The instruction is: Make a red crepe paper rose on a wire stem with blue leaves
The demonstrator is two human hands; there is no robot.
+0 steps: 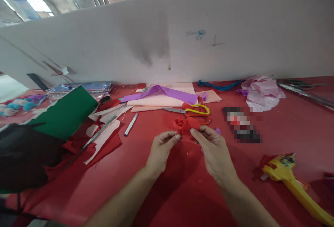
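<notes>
A red paper flower point(179, 124) with a rolled, rose-like centre is held up between both hands over the red table. My left hand point(162, 147) pinches its lower left side between thumb and fingers. On the right, my right hand point(212, 144) grips a wider red petal point(192, 124) that joins the flower. Just behind lie scissors point(197, 109) with yellow handles, their blades pointing left. The fingertips hide the flower's base.
A yellow glue gun point(284, 173) lies at the right, below a blurred dark object point(241, 124). Pink and purple paper point(161, 95) is stacked behind the scissors. A marker point(131, 124), green sheet point(65, 112) and red scraps point(104, 150) lie left. A white panel point(104, 46) closes the back.
</notes>
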